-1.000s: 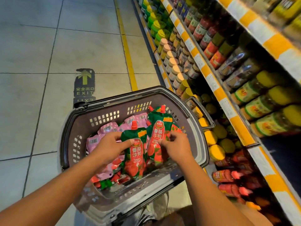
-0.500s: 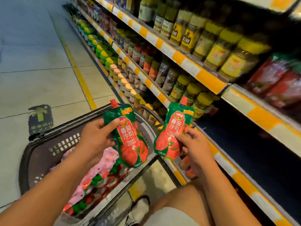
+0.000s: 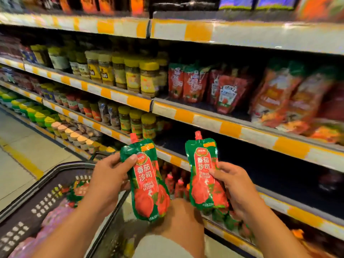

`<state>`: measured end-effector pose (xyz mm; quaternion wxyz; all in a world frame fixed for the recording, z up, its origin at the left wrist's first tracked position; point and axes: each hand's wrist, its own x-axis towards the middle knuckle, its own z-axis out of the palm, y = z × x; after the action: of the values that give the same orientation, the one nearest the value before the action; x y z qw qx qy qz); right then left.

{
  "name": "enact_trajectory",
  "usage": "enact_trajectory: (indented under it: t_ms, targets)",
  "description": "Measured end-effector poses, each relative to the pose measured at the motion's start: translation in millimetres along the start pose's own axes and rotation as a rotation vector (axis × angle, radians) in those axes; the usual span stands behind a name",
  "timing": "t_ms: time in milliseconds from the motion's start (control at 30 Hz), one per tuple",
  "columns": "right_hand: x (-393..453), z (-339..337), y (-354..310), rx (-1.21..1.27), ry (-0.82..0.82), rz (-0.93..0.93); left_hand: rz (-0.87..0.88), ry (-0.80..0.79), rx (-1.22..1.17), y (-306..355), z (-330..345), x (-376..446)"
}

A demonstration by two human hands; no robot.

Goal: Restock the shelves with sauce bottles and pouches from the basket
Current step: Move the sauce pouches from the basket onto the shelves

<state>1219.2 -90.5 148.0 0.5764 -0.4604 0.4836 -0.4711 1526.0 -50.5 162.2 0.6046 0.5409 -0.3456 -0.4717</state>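
Note:
My left hand (image 3: pixel 109 175) grips a green and red tomato ketchup pouch (image 3: pixel 149 187) with a red spout, held upright above the basket's right rim. My right hand (image 3: pixel 232 187) grips a second, matching ketchup pouch (image 3: pixel 204 175), held upright in front of a dark, mostly bare stretch of shelf (image 3: pixel 279 164). The dark plastic basket (image 3: pixel 28 207) sits at lower left and holds several pink and green pouches.
Shelves with orange and white price strips (image 3: pixel 230 127) fill the right side. Yellow-lidded jars (image 3: pixel 134 75) and red ketchup pouches (image 3: pixel 229 94) stand on the shelf above. Small red bottles (image 3: pixel 175 185) sit on a low shelf. My knee (image 3: pixel 178 220) is between my arms. Tiled floor lies at left.
Both hands lifted the two ketchup pouches out of the basket and raised them toward the shelves. My view swung up from the basket to the shelf fronts.

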Motion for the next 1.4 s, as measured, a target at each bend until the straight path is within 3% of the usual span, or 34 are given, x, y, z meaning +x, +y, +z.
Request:
enact_trajectory:
  t_ms: [333,667,1067,1400]
  targets:
    - [-38,-137,18,0.121,0.326,0.048,-0.078,-0.354,0.239,-34,146,-19]
    - [-54,-232,25,0.042,0.594,0.029,-0.236,-0.557,0.282,-71,273,-31]
    - [-68,-308,13,0.057,0.934,0.027,-0.284,-0.632,0.290,-107,402,-39]
    - [-58,-346,12,0.030,1.066,-0.051,-0.296,-0.510,0.082,-125,485,-39]
